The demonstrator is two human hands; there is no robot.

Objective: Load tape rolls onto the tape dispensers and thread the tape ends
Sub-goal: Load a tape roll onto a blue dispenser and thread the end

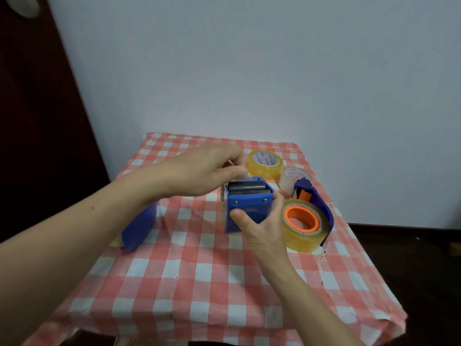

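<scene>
Maybe halfway. Holding the middle blue dispenser (249, 204) tight in the right hand (263, 229), pinching its tape end (243, 179) at the top with the left hand (212, 168). Already loaded on the right: another dispenser (321, 208). Still loose far back: yellow roll (265, 164), clear roll (291, 182).

Three blue tape dispensers: the held dispenser (249, 206), a left dispenser (139, 228) to its left and a right dispenser (321, 203) to its right. Three tape rolls show plainly: a yellow roll (264, 164) and a clear roll (291, 181) behind the held dispenser, and a loaded roll (301, 228) to its right. One tape end (240, 179). Two hands: left hand (207, 171), right hand (259, 228). One table (199, 283).
</scene>
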